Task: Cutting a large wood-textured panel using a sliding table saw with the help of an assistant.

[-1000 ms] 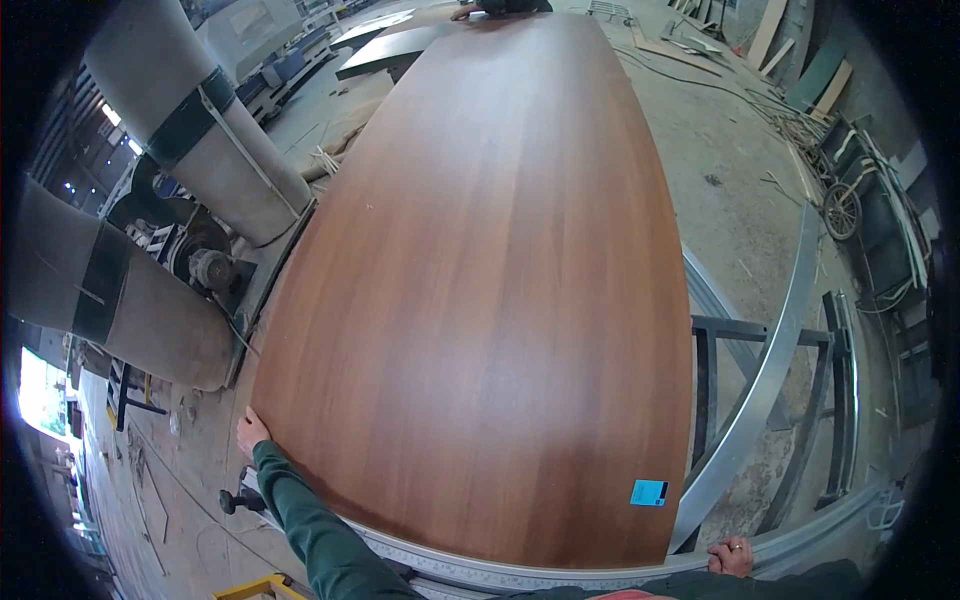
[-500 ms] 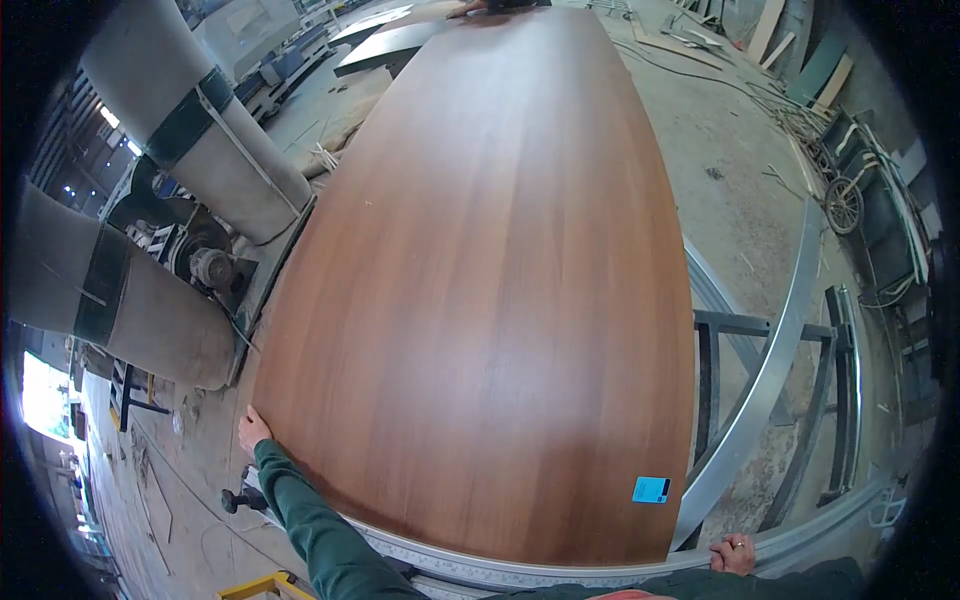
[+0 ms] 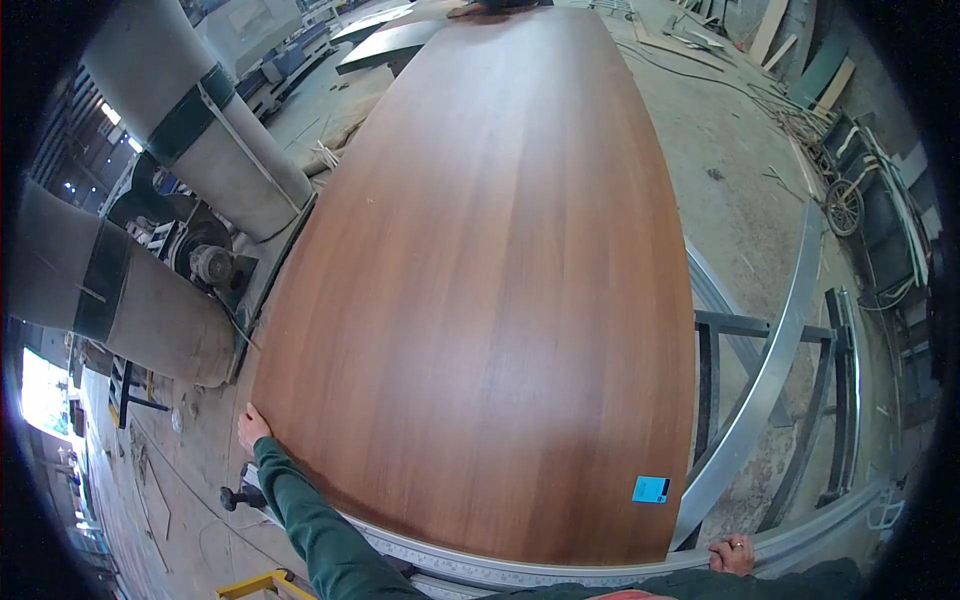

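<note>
A large brown wood-grain panel (image 3: 470, 330) lies flat and stretches from just in front of me to the far end of the view. My left hand (image 3: 254, 428) is closed on its left edge near the close corner, with the fingertips partly hidden. A blue label (image 3: 650, 489) sits on the panel by its near right corner. Along the panel's near edge runs a metal rail (image 3: 560, 577) with scale markings. To the right of the panel, my right hand (image 3: 732, 554) rests with curled fingers on the rail.
A metal frame (image 3: 765, 326) and a long curved-looking metal beam (image 3: 750, 420) stand right of the panel. Two wide grey ducts (image 3: 170, 320) and a motor (image 3: 211, 264) are at left. Another person's hand (image 3: 462, 11) touches the panel's far end. A wheel (image 3: 843, 206) stands far right.
Both my hands and the panel stay practically in place. At the far end, the other person has shifted slightly.
</note>
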The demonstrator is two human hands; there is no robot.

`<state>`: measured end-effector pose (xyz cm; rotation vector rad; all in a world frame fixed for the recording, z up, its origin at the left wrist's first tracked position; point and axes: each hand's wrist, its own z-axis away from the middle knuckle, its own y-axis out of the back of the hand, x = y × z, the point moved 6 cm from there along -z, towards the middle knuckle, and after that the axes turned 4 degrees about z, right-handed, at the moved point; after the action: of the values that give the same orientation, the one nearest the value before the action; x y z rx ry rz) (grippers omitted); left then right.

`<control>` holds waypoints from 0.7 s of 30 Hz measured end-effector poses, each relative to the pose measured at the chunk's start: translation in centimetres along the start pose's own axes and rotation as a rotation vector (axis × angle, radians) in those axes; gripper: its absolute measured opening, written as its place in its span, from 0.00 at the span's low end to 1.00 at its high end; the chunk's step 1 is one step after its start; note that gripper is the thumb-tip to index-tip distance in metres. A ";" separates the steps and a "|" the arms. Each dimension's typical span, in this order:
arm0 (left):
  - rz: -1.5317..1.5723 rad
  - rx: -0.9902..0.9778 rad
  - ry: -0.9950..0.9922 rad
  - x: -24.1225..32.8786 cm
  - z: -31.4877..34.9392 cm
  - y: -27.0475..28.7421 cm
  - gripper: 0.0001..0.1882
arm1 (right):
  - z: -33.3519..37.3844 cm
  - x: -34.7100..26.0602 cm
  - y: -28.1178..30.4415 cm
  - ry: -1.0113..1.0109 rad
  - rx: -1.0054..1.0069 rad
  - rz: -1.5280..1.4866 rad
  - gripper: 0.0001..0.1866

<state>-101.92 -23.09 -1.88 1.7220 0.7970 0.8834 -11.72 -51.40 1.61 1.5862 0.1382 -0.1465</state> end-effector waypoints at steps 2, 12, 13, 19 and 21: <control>0.001 0.006 0.002 -0.1 0.0 0.1 0.30 | 0.1 0.1 -0.2 -0.008 -0.004 0.008 0.07; 0.001 -0.007 0.000 0.0 0.1 0.4 0.30 | -0.2 0.0 -0.2 -0.036 -0.015 0.000 0.09; -0.010 -0.020 0.005 0.0 0.2 0.3 0.30 | -0.2 0.0 -0.2 -0.036 -0.016 0.000 0.09; -0.030 -0.021 0.006 0.0 0.5 0.1 0.31 | -0.6 -0.1 0.2 -0.028 -0.077 0.004 0.09; -0.033 -0.032 0.023 -0.2 0.6 0.3 0.31 | -0.3 0.4 -0.3 0.004 -0.070 0.001 0.09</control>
<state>-101.49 -23.64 -1.82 1.6689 0.8201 0.8905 -11.38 -51.07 1.28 1.5166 0.1448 -0.1363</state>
